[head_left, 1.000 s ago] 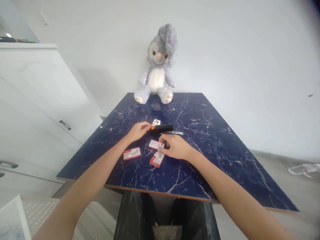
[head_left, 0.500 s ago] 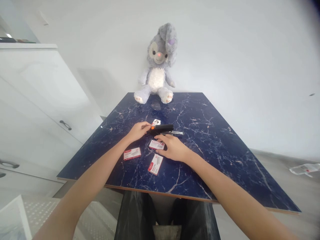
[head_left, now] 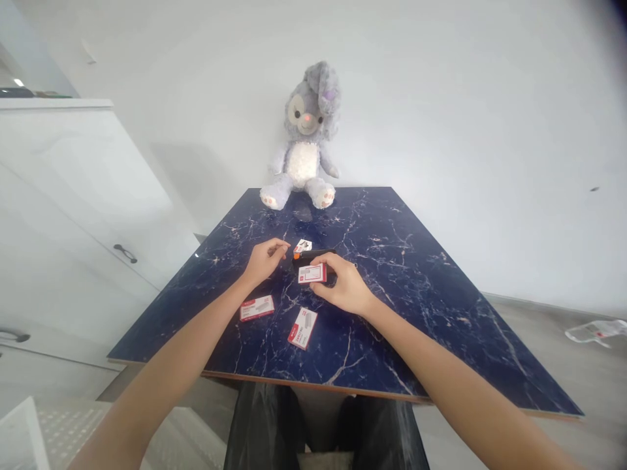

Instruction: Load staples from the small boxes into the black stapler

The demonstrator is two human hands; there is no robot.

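My right hand (head_left: 343,284) grips a small red-and-white staple box (head_left: 312,273) at its right end, between thumb and fingers. The box is held above the table, in front of a black stapler (head_left: 306,258) with an orange end. Much of the stapler is hidden by the box and my right hand. My left hand (head_left: 264,261) is apart from the stapler's orange end, fingers loosely bent with nothing visible in them. Behind the stapler lies a small white box or card (head_left: 304,245) with a dark picture. Nearer me lie two more staple boxes, one at left (head_left: 257,308) and another (head_left: 302,328) set at a slant.
A dark blue marbled table (head_left: 392,313) is before me. At its far edge a grey plush rabbit (head_left: 302,160) sits against the wall. White cabinets (head_left: 73,209) stand on the left. A clear plastic item (head_left: 595,333) lies on the floor at right.
My right hand has picked up the staple box from in front of the stapler and turned it. My left hand has let go of the stapler and drawn slightly left.
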